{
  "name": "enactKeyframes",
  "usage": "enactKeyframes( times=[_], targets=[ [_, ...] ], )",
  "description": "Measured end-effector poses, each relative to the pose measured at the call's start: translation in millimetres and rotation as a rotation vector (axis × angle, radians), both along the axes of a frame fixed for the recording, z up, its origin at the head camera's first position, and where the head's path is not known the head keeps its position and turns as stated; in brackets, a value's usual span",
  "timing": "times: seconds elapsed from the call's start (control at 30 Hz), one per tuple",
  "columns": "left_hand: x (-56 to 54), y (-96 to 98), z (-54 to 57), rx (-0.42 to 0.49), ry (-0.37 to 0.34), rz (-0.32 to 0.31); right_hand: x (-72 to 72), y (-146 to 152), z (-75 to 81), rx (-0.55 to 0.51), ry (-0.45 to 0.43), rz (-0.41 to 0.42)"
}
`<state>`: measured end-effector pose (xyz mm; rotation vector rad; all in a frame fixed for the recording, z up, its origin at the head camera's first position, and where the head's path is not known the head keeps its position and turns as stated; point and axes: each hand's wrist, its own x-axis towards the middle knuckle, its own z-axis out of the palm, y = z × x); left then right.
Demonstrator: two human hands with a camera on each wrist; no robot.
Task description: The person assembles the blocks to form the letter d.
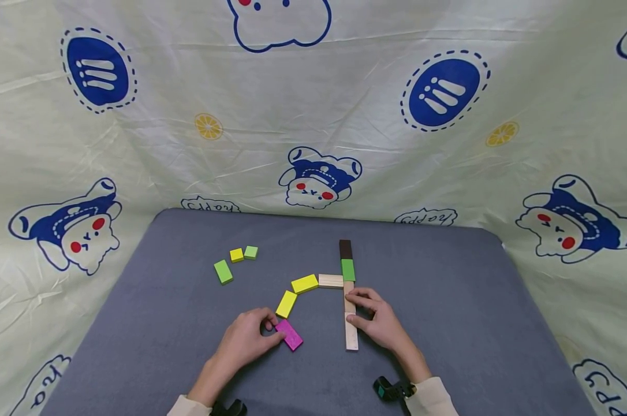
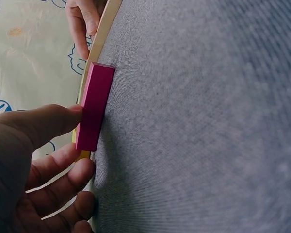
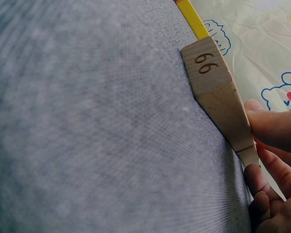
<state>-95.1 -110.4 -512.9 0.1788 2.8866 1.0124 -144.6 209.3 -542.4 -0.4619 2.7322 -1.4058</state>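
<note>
- Both hands are at work on the blocks: the left hand (image 1: 247,335) is partly curled, its thumb and a finger pinching a magenta block (image 1: 291,336), while the right hand (image 1: 380,321) is loosely spread, thumb and fingertips touching the plain wooden column without gripping it.
- Nearest in that column lies a plain wooden block (image 1: 351,336), its near end marked "66", and end to end beyond it a second plain block (image 1: 349,306).
- Magenta lies flat and slanted left of the column, its far end by a tilted yellow block (image 1: 286,304).
- Another yellow block (image 1: 305,283) continues the curve to a crosswise pale wooden block (image 1: 331,281), which reaches the column.
- Farther up the column come a green block (image 1: 347,270) and a dark brown block (image 1: 346,249).
- Well apart, at far left, lie a loose green block (image 1: 223,271), a small yellow block (image 1: 237,255) and a small green block (image 1: 250,252).
- Behind the grey tabletop (image 1: 438,289) hangs a pale cartoon-printed curtain (image 1: 365,92).
</note>
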Motion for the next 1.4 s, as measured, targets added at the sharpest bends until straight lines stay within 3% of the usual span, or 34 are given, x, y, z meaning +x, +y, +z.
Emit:
enactKeyframes(
  times=[0.57, 0.87, 1.17, 1.4],
  targets=[
    [-2.3, -2.2, 0.5, 0.007, -0.018, -0.042, -0.3, 1.1, 0.6, -0.014, 0.017, 0.013],
    [-5.3, -9.3, -0.2, 0.046, 0.038, -0.065, -0.3, 0.4, 0.7, -0.004, 0.005, 0.004],
    [-19.6, -32.6, 8.4, 0.069, 0.032, 0.001, 0.5, 0.7, 2.4, -0.004, 0.011, 0.009],
    [-32.6, -58.5, 1.2, 0.132, 0.073, 0.037, 0.9, 1.7, 2.4, -0.011, 0.015, 0.011]
  ],
)
